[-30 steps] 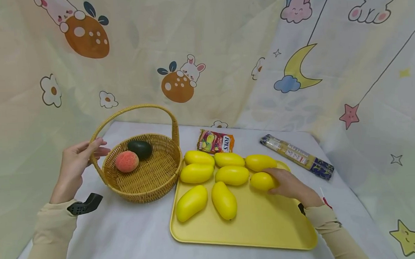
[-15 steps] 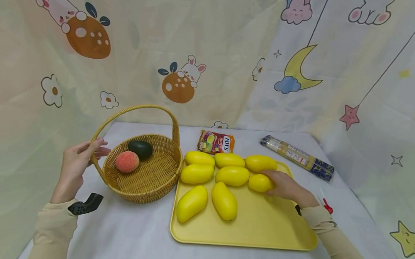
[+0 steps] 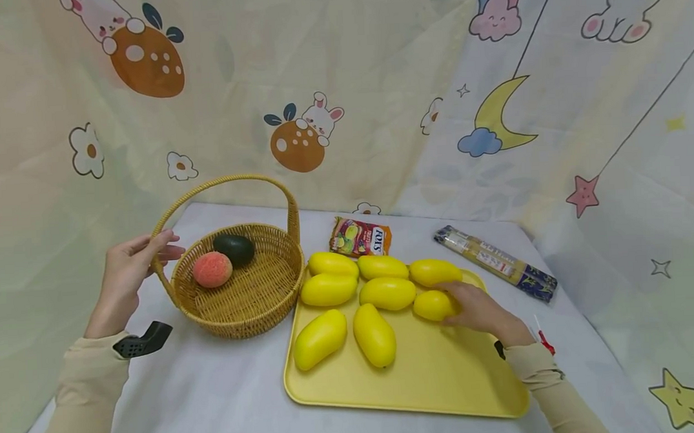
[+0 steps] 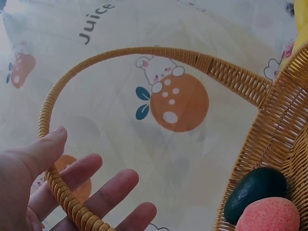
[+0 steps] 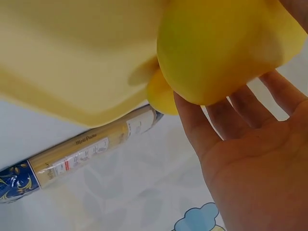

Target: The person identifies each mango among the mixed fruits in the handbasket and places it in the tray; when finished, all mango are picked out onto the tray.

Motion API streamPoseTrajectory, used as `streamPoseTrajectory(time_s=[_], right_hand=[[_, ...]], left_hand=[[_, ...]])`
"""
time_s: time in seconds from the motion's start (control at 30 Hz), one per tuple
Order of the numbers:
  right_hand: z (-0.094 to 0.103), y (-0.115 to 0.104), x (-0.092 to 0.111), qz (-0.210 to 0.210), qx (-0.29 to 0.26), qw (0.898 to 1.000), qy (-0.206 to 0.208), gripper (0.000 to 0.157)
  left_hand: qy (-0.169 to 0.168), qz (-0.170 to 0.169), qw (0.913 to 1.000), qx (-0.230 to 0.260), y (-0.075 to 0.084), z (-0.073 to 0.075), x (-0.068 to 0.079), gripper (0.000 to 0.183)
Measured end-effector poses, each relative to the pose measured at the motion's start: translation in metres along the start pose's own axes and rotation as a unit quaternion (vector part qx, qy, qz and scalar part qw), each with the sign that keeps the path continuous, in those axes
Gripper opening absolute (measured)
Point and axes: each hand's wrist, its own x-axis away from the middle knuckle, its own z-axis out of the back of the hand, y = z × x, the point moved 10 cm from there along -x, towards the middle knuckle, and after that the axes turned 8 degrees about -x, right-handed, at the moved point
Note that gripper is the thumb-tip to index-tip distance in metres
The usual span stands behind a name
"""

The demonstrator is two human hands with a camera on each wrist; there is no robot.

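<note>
My left hand (image 3: pixel 122 271) holds the side of the wicker basket's handle (image 3: pixel 229 179). In the left wrist view the handle runs between the thumb and loosely extended fingers (image 4: pixel 113 190). Inside the basket (image 3: pixel 241 327) lie a dark green avocado-like fruit (image 3: pixel 235 250) and a pinkish-orange peach (image 3: pixel 212 269). My right hand (image 3: pixel 479 311) grips a yellow mango (image 3: pixel 431 305) at the right end of the middle row on the yellow tray (image 3: pixel 424 381). Up close in the right wrist view, fingers go round that mango (image 5: pixel 216 53). Several more mangoes (image 3: pixel 388 294) lie on the tray.
Behind the tray lies a red and orange candy packet (image 3: pixel 361 236). A long clear pack of pasta (image 3: pixel 497 261) lies at an angle to the back right. The basket stands against the tray's left side. A printed cloth (image 3: pixel 377 112) hangs behind the white table.
My right hand has shifted slightly left with the mango, bringing it closer to the neighbouring mango in its row. The left hand and basket have stayed in place.
</note>
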Motion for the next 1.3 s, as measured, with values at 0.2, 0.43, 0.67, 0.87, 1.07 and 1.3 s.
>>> streamPoseTrajectory(time_s=[0.2, 0.43, 0.67, 0.87, 1.07, 1.3], right_hand=[[0.005, -0.002, -0.001, 0.007, 0.009, 1.000, 0.002, 0.068], [0.012, -0.008, -0.003, 0.013, 0.015, 1.000, 0.014, 0.062], [0.018, -0.012, -0.001, 0.013, 0.018, 0.999, 0.028, 0.054], [0.025, -0.022, 0.002, 0.037, 0.023, 0.997, 0.066, 0.046], [0.027, -0.029, 0.007, 0.047, 0.006, 0.994, 0.096, 0.033], [0.025, -0.035, 0.011, 0.042, 0.023, 0.989, 0.138, 0.032]], left_hand=[[-0.003, 0.001, 1.0000, 0.002, 0.000, -0.001, 0.000, 0.025], [0.004, -0.003, 1.0000, 0.008, 0.002, -0.003, 0.000, 0.027], [0.109, -0.030, 0.9932, -0.028, 0.015, 0.004, 0.006, 0.032], [0.325, -0.163, 0.9290, -0.070, 0.055, 0.024, 0.037, 0.027], [0.451, -0.323, 0.8281, -0.082, 0.094, 0.014, 0.080, 0.016], [0.368, -0.481, 0.7849, -0.130, 0.119, -0.039, 0.100, 0.020]])
